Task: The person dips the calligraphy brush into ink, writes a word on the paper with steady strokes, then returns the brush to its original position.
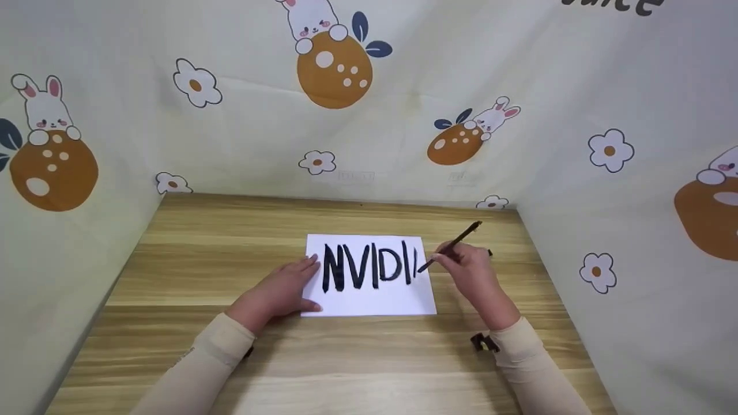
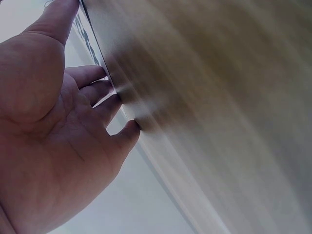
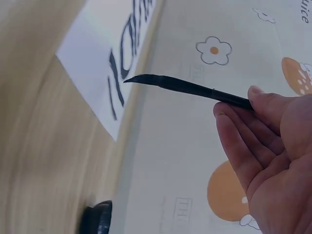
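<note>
A white sheet of paper (image 1: pixel 369 302) lies on the table, bearing thick black painted letters (image 1: pixel 360 268) that read NVIDI, followed by a thinner stroke. My left hand (image 1: pixel 285 288) rests on the paper's left edge with fingers spread; in the left wrist view the fingertips (image 2: pixel 129 131) touch the tabletop side. Between thumb and fingers my right hand (image 1: pixel 467 268) pinches a slim dark paintbrush (image 3: pixel 190 88). Its black pointed tip hovers close to the last stroke at the paper's right side; whether it touches the sheet I cannot tell.
Wood-grain tabletop (image 1: pixel 202 248) surrounds the paper. Behind and beside it hangs pale cloth (image 1: pixel 242 138) printed with rabbits, oranges and flowers. A black object (image 3: pixel 99 217), only partly seen, stands on the table near the right hand.
</note>
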